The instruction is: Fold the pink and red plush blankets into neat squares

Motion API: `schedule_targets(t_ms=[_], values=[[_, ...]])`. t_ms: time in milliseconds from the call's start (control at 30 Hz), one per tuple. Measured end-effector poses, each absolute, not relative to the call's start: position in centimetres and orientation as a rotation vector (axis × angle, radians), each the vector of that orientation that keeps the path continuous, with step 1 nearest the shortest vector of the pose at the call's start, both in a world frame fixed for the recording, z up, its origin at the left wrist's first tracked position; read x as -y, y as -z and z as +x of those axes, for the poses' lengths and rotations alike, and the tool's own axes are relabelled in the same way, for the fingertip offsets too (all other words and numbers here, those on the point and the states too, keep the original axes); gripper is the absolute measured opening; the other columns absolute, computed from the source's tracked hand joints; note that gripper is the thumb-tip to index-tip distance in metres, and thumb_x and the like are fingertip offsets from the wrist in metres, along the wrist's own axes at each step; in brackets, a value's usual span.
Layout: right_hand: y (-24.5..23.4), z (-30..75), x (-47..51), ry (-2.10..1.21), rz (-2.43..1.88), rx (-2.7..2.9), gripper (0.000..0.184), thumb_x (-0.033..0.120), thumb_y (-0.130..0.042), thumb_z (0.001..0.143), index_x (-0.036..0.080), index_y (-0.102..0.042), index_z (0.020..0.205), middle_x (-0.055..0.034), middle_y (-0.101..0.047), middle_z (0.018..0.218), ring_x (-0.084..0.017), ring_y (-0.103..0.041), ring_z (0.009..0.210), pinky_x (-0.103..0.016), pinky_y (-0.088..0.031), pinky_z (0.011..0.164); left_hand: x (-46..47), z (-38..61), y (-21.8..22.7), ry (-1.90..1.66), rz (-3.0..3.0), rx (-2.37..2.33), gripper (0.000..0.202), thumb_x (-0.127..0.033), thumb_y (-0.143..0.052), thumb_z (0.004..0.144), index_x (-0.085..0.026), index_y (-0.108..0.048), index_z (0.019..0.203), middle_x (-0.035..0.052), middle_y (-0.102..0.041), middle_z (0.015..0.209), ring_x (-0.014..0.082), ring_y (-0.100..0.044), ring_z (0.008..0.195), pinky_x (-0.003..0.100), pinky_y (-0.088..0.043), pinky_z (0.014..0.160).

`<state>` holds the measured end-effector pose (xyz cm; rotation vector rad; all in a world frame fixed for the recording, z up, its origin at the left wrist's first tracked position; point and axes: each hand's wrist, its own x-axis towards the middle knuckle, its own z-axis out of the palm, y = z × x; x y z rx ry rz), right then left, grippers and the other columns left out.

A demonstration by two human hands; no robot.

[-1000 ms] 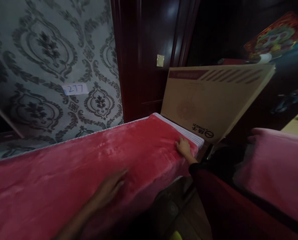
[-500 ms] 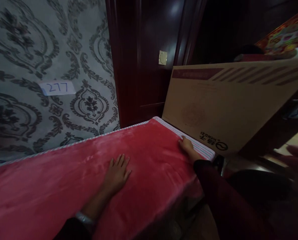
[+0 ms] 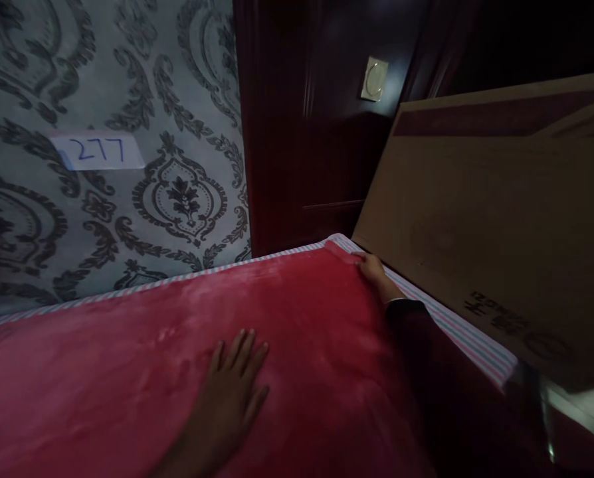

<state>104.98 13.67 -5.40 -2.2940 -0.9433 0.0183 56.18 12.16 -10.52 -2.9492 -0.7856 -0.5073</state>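
A red plush blanket [image 3: 297, 345] lies spread over a mattress with a striped cover [image 3: 461, 332], which shows along the wall side and the right end. My left hand [image 3: 232, 392] rests flat on the blanket, fingers spread, holding nothing. Close to the far right corner, my right hand [image 3: 371, 267] has its fingers closed at the blanket's edge, where a small flap of red cloth lies over the stripes. The underside of its fingers is partly hidden.
A large cardboard box [image 3: 426, 192] leans along the right end of the mattress. Behind stand a dark red wooden panel [image 3: 301, 133] with a square plate [image 3: 375, 78] and a patterned wall [image 3: 182, 146] bearing a "277" paper label [image 3: 100, 151].
My right hand has moved along the blanket's edge toward the far corner, where the red cloth has shifted. My left hand stays flat on the blanket. The view has come closer.
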Motion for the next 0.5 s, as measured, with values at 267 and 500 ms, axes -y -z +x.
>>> schedule_targets(t_ms=[267,500], values=[[6.5,107.1,-15.1,0.194,-2.502,0.933,0.045,0.018,-0.047,0.095,0.022,-0.068,0.135,-0.0147,-0.065,0.129,-0.029,-0.065,0.113,-0.034,-0.049,0.095,-11.4,56.2,9.8,0.636,-2.702,0.656,0.066,-0.038,-0.051,0.097,-0.030,-0.032,0.160,0.0040,-0.037,0.164,0.0273,-0.034,0.150,0.051,-0.017,0.126],[6.9,109.6,-17.5,-0.072,-2.588,0.829,0.042,0.040,-0.056,0.094,0.014,-0.075,0.122,-0.0176,-0.074,0.113,-0.031,-0.070,0.106,-0.034,-0.053,0.083,-11.6,56.2,9.5,0.614,-2.690,0.587,0.064,-0.038,-0.049,0.097,-0.028,-0.035,0.158,0.0044,-0.045,0.160,0.0267,-0.040,0.146,0.051,-0.026,0.124]])
